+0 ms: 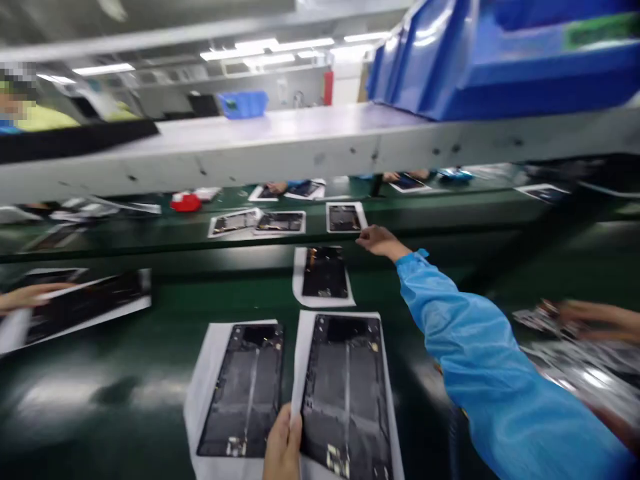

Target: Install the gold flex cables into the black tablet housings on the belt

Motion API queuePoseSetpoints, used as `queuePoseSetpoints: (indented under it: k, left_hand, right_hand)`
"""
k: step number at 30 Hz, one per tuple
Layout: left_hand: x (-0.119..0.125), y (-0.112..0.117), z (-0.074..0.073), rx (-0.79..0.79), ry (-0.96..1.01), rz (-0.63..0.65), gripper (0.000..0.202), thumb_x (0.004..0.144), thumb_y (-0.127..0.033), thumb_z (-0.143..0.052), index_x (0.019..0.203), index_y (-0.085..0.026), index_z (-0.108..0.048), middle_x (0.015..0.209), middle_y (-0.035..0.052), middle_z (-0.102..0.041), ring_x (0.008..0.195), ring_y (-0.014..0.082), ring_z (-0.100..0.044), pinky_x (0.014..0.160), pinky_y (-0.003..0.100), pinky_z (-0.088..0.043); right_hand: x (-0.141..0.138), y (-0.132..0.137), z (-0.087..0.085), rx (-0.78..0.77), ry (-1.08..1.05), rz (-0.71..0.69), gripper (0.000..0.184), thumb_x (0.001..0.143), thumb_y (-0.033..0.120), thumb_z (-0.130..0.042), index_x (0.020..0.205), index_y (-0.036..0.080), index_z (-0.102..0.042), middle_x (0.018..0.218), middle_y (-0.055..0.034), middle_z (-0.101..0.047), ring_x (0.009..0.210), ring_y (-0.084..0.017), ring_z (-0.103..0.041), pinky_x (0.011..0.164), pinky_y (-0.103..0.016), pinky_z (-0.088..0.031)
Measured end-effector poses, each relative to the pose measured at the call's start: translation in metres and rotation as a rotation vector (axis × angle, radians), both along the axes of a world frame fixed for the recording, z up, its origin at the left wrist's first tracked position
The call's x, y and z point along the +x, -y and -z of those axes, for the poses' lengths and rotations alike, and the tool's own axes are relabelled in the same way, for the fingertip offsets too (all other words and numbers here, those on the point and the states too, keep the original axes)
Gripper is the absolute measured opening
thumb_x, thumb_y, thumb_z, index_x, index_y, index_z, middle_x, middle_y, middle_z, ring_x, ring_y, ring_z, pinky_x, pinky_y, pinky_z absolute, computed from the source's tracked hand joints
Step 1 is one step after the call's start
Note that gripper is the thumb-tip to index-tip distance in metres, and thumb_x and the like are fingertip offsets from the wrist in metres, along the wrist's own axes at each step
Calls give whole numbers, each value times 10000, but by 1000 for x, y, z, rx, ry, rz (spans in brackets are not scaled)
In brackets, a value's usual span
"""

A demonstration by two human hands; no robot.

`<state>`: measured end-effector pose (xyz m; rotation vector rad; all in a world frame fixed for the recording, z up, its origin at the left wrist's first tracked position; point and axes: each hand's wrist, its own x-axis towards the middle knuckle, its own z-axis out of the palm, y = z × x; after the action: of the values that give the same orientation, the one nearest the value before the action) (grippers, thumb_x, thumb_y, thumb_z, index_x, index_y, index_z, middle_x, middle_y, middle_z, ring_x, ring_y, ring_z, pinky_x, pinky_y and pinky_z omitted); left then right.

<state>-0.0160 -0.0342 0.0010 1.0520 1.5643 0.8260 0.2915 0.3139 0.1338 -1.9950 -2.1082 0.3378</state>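
"On the green tabletop [125, 400], what does the left hand [283, 443] have?"

"The near right panel [327, 393], dark and lying on a white sheet [303, 340]. Thumb and fingers pinch its lower left edge."

"And around it?"

"Just to its left, the near left panel [240, 393], on paper of its own. Beyond its top edge lies the middle panel [325, 273]."

"Where is the right hand [380, 241]?"

"Stretched well forward, in a blue sleeve [460, 320], at the near corner of the paper under the far panel [344, 218]. Those fingers are bunched together; I cannot tell whether they pinch anything."

"Anyone else?"

"One co-worker's hand [30, 297] at the left, by another dark panel [90, 303], and a blurred hand [595, 319] at the right. Overhead, a white shelf [300, 150] carries blue bins [450, 73]."
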Motion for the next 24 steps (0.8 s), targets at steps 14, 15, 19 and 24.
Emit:
queuePoseSetpoints:
  k: [14, 15, 19, 24]
  left_hand:
    - [-7, 23, 6, 25, 63, 368, 632, 863, -666, -490, 1203, -137, -542, 881, 78, -692, 842, 223, -662, 850, 315, -518]
    - [-13, 23, 1, 69, -31, 412, 552, 898, -619, -471, 1172, -149, -566, 801, 52, -675, 756, 206, -652, 782, 298, -525]
    - [-32, 8, -23, 383, -503, 461, 326, 962, -455, -451, 1059, -195, -622, 704, 6, -609, 614, 168, -587, 613, 258, -470]
    - [-12, -56, -42, 767, -725, 549, 200, 985, -281, -437, 999, -174, -606, 964, 66, -616, 950, 220, -586, 829, 329, -478]
  right_hand:
    - [95, 255, 99, -200, -20, 260, 93, 751, 152, -682, 834, 192, -693, 733, -22, -691, 664, -150, -621, 589, -228, -373]
    - [94, 258, 104, -198, -30, 259, 65, 761, 143, -663, 801, 190, -684, 739, -29, -691, 673, -150, -622, 598, -230, -375]
    - [93, 266, 111, -186, -62, 223, 98, 791, 133, -592, 723, 185, -640, 735, -48, -690, 694, -155, -626, 639, -239, -399]
    - [85, 281, 109, -155, -273, 113, 150, 787, 334, -602, 721, 199, -597, 693, -48, -673, 673, -186, -637, 624, -272, -468]
